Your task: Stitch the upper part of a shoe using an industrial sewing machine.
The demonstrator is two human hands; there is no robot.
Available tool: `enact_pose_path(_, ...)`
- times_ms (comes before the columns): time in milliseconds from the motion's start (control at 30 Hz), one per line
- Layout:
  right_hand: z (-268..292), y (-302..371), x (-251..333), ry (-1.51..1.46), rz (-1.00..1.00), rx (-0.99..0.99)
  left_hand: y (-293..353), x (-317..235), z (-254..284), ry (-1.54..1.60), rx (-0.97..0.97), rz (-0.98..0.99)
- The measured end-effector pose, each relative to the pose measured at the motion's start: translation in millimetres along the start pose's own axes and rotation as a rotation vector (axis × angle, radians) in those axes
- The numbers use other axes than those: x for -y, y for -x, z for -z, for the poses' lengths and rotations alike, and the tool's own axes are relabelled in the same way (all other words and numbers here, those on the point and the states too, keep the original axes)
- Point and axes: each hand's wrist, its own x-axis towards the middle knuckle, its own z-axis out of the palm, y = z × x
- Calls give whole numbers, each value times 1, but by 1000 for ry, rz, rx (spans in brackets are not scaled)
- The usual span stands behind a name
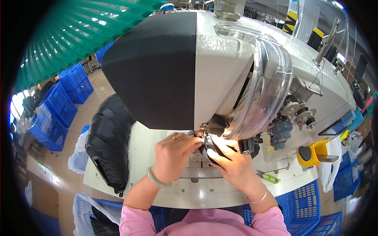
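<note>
Under the needle area of a large white and black sewing machine (224, 51) is a small dark piece (203, 151) with a greyish edge, mostly covered by my fingers. My left hand (173, 153) comes at it from the left, thumb and fingertips pinched together on its upper edge. On the other side, my right hand (233, 162) grips the piece, with the fingers bent over its right side. A bright lamp lights the spot between both hands. What exact kind of piece this is I cannot make out.
A stack of black moulded-looking pieces (110, 145) stands left on the white table (189, 192). Green thread snips (269, 177) lie right of my right wrist, near a yellow holder (315, 154). Blue crates (303, 204) stand below and on the floor at left. A green ribbed shade (86, 35) hangs upper left.
</note>
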Motion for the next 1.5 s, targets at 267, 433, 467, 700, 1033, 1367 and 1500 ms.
enact_pose_path(267,-2,4,-3,37,-38,9,9,-9,-4,-229,-46,-291)
enact_pose_path(433,-4,4,-4,-5,-51,-29,9,-11,-6,-242,-29,-298)
enact_pose_path(467,-5,4,-4,-9,-52,-36,9,-11,-8,-242,-27,-300)
enact_pose_path(700,-11,5,-2,12,-37,-80,9,-13,-11,-252,-48,-254)
enact_pose_path(1033,-17,10,-2,10,66,-179,7,-9,-7,-2,-77,57)
enact_pose_path(1367,-23,11,9,89,10,-204,15,-14,-16,-234,-161,-215)
enact_pose_path(1500,-25,10,10,112,4,-224,16,-11,-16,-235,-162,-235)
